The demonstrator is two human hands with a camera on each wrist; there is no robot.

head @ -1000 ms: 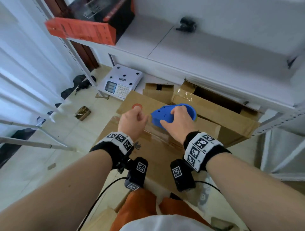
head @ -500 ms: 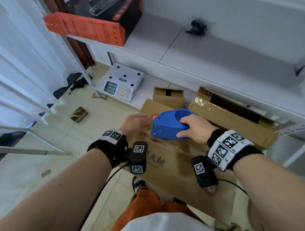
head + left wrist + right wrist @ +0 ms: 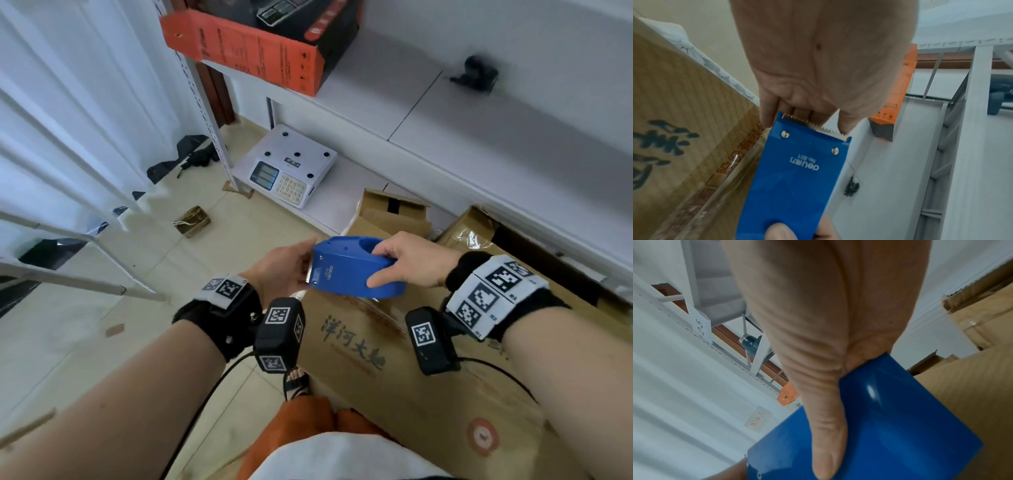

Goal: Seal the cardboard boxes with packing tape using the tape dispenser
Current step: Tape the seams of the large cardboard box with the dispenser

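My right hand [image 3: 387, 265] grips a blue tape dispenser [image 3: 356, 267], thumb along its side and fingers in the top opening. It hangs just above the near-left corner of a big cardboard box [image 3: 394, 377] with dark printed characters. My left hand [image 3: 291, 270] holds the toothed blade end. In the left wrist view the fingers [image 3: 766, 116] sit behind the blade of the dispenser [image 3: 797, 175] and the thumb lies at the teeth. Whether tape is between them I cannot tell. A clear tape strip [image 3: 376, 310] runs along the box seam. The right wrist view shows my thumb [image 3: 826, 434] on the blue shell [image 3: 900, 418].
A white weighing scale [image 3: 291, 171] sits on the low shelf ahead. Two more cardboard boxes [image 3: 394, 216] [image 3: 479, 236] stand behind the big one. An orange-and-black carton [image 3: 260, 48] overhangs the upper shelf [image 3: 479, 137]. White rack bars [image 3: 85, 281] cross at left; my sandalled foot [image 3: 296, 380] is beside the box.
The dispenser has come up off the box top and toward the box's near-left corner. My left hand left the box top and took hold of the blade end.
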